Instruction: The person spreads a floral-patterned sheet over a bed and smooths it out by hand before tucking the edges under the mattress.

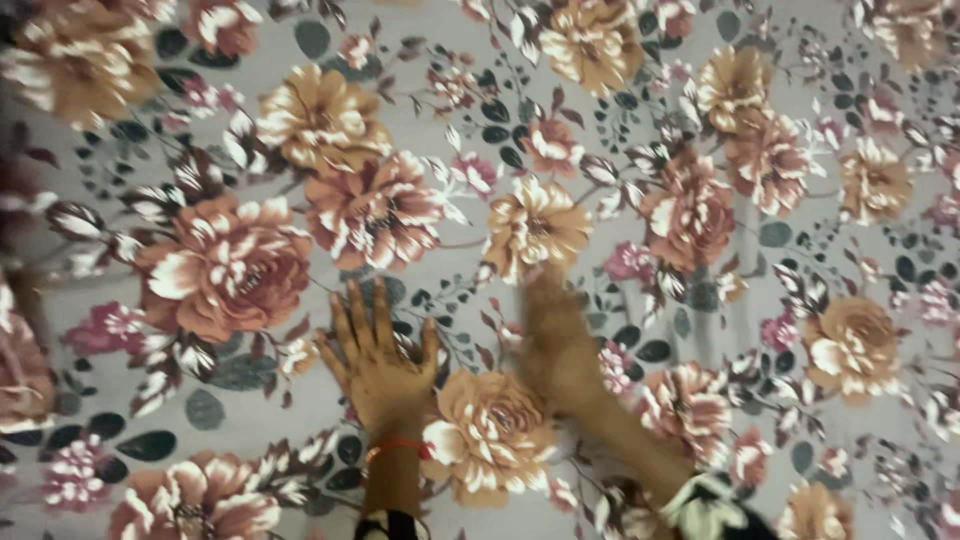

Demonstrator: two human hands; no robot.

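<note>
Nearest the camera, at the bottom edge, are the two forearms: the left one rises from about 6 o'clock with a thin red thread [398, 446] around the wrist, and the right one comes in from about 5 o'clock, out of a dark sleeve with a light, patterned cuff [706, 508].

Both hands lie on the floral cloth [620, 120], a grey sheet printed with large tan, rust and pink flowers and dark leaves, which fills the whole view. The left hand [380, 355] is pressed flat, palm down, fingers straight, close together and pointing toward 12 o'clock; it grasps nothing. The right hand [552, 335] sits just beside it toward 3 o'clock. It is smeared by motion, so I cannot tell how its fingers are set or whether it pinches the fabric, though it looks laid against the surface.

The cloth lies directly under both palms and spreads out in every direction from them, the greater part toward 12 o'clock. It has no visible edge or long axis here. A faint fold runs from about 1 o'clock down toward the right wrist, and the right hand is the nearer of the two to it.

At the far left, around 9 o'clock, the cloth looks rumpled and blurred.
</note>
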